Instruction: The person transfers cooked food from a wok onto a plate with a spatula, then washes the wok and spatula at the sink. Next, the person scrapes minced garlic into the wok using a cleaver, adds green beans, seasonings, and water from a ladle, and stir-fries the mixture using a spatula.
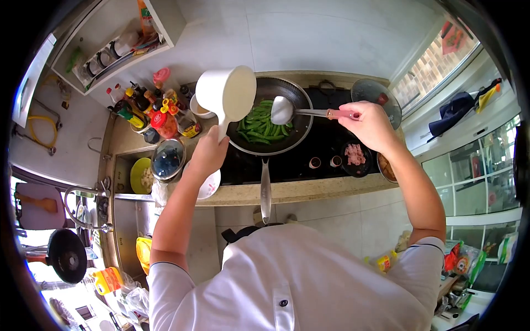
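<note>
My left hand [208,148] is closed around the handle of a white water scoop [212,91], raised over the left side of a dark frying pan [303,98]. The scoop is tilted with its open side toward the pan; I cannot tell whether liquid is in it. Green pea pods [264,126] lie in the pan. With my right hand [371,126] I grip the handle of a metal spatula [282,110], its blade over the pods. The pan's handle [265,190] points toward my body, and neither hand touches it.
A plate of chopped pink meat [356,157] sits on the right of the black stove [298,168], near a glass lid [381,94]. Several sauce bottles [138,105] crowd the left counter. A white bowl [208,185] stands near the front edge, beside the sink [126,220].
</note>
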`<state>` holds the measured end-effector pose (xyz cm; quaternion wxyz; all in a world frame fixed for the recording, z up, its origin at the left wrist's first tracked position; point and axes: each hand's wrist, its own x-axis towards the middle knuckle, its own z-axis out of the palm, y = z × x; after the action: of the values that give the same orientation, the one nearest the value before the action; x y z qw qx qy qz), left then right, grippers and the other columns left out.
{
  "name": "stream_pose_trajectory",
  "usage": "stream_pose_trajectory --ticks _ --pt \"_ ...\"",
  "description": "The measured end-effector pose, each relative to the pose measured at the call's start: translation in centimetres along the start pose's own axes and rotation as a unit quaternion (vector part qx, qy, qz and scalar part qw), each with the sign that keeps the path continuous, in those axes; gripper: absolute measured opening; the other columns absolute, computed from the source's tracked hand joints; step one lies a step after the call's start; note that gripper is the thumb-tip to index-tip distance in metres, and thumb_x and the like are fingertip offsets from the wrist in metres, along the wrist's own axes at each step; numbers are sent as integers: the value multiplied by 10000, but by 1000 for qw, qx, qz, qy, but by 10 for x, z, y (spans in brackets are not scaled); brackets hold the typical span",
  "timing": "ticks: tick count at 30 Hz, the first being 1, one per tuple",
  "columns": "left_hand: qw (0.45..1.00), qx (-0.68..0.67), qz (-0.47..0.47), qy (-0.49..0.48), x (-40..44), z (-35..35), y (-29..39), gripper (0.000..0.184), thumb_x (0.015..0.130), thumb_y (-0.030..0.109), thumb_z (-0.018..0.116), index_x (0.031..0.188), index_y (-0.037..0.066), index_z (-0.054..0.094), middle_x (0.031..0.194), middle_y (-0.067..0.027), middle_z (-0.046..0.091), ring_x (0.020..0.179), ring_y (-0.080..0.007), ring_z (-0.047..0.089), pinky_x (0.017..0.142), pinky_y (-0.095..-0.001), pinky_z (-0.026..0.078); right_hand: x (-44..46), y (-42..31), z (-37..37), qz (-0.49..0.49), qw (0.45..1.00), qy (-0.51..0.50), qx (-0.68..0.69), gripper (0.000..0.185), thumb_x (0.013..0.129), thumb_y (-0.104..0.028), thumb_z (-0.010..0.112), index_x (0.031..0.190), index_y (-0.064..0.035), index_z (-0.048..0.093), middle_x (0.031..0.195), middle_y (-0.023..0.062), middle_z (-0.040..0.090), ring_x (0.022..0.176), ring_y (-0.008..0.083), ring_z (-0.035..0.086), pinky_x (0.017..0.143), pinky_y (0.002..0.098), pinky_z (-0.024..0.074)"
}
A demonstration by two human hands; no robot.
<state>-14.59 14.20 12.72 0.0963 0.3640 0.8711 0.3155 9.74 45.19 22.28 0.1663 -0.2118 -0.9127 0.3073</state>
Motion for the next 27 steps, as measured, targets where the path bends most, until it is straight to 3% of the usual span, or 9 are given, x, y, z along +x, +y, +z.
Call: stream_pose_trajectory --ticks 3,5,8,10,13,17,18,20,27 --pt "1000 1 -7 -3 2 -3 8 269 944 193 598 976 -45 477 871 -357 622 891 -552 579 761 -577 459 15 -17 -17 50 992 -96 -70 319 823 -85 756 1114 34 699 1003 165 738 879 221 703 803 324 543" --pt "1000 -2 -10 -2 4 -1 3 264 941 188 597 972 -46 477 876 -367 616 895 -558 571 766 -585 456 33 -35 -25 49 979 -146 -134 289 800 -193 771 985 27 737 883 161 739 792 223 702 743 334 538" --pt "998 24 38 39 6 1 -6 256 955 203 594 968 -33 494 762 -277 642 719 -463 645 642 -522 493 66 -64 -28 29 950 -241 -195 203 751 -203 739 821 -16 770 718 145 715 665 218 675 674 337 526" --pt "963 -229 -130 -57 1 -18 15 220 992 232 584 939 27 523 622 -79 557 445 -206 535 428 -329 399 90 -75 -19 -9 937 -299 -181 181 767 -188 712 748 -16 767 704 130 722 652 198 672 658 322 519" --pt "921 -359 -140 -61 -14 -37 26 197 1000 226 581 922 53 529 602 25 475 408 -50 407 371 -227 290 116 -63 20 -10 942 -325 -89 224 801 -170 689 744 37 751 727 85 741 586 145 604 614 294 479" --pt "859 -477 -178 -53 -41 -60 23 226 1008 160 537 1148 -16 547 614 15 433 394 -83 363 375 -252 273 131 -91 9 -7 930 -298 -215 202 787 -170 718 744 23 756 753 77 748 624 148 631 695 273 505" --pt "840 -509 -180 -49 -50 -69 21 188 1000 187 576 1054 7 574 627 9 463 394 -88 399 366 -255 305 140 -92 -1 -37 919 -296 -259 187 781 -163 722 731 14 753 772 81 755 645 147 657 724 267 518" --pt "799 -567 -193 -45 -70 -79 10 203 1007 168 555 1111 -5 575 634 11 468 392 -86 384 368 -252 298 154 -103 -22 -2 902 -341 -266 126 753 -147 740 793 -37 787 848 54 774 839 142 736 821 264 552" --pt "759 -611 -224 19 -141 -107 -12 201 1027 155 505 1166 31 579 584 26 428 371 -66 339 348 -233 268 164 -91 20 -20 896 -353 -269 164 777 -98 711 780 64 741 827 86 770 745 157 708 743 292 538"
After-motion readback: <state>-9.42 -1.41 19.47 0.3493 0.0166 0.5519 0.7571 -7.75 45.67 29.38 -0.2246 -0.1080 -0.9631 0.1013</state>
